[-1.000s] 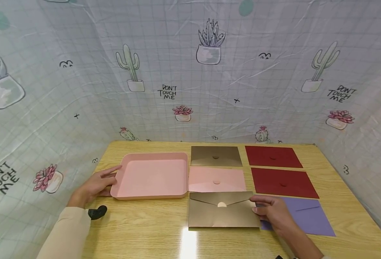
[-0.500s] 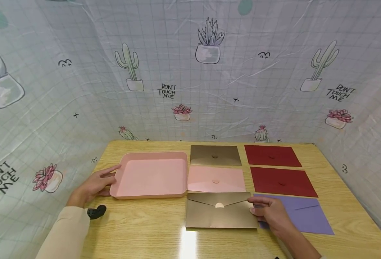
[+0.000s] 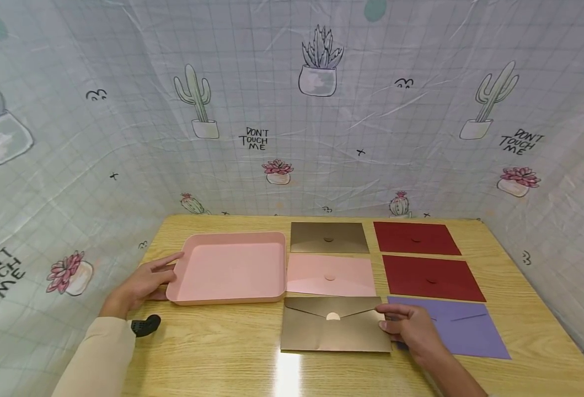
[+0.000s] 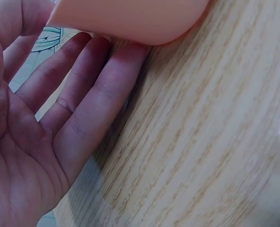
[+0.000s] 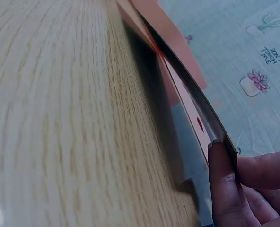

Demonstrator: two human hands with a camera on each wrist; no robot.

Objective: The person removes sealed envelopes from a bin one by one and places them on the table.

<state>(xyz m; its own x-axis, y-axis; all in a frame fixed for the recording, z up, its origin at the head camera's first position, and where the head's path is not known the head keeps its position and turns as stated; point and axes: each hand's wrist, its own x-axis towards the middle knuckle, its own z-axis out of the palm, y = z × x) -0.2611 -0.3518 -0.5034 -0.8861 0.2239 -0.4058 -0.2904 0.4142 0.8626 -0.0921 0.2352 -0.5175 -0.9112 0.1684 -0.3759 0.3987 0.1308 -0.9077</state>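
My right hand (image 3: 416, 328) pinches a bronze envelope (image 3: 333, 333) at its right edge, thumb (image 5: 223, 182) on one face and a finger on the other. In the right wrist view the envelope (image 5: 192, 92) stands edge-on above the table, its shadow below. A shallow pink tray (image 3: 232, 270) lies at the left. My left hand (image 3: 145, 284) touches its left side, fingers mostly straight. Seen from the left wrist, several fingertips meet the underside of the tray's wall (image 4: 144, 21). Partly behind my right hand lies a purple envelope (image 3: 470, 325).
Behind the held envelope lie a pink envelope (image 3: 346, 270) and another bronze envelope (image 3: 338, 234). Two dark red envelopes (image 3: 416, 234) sit at the back right. A cactus-print cloth (image 3: 361, 182) hangs behind the wooden table (image 3: 212, 342). Beside my left wrist is a black device (image 3: 148, 325).
My right hand has shifted slightly left and toward the front with the bronze envelope, uncovering more of the purple one. My left hand stays at the tray.
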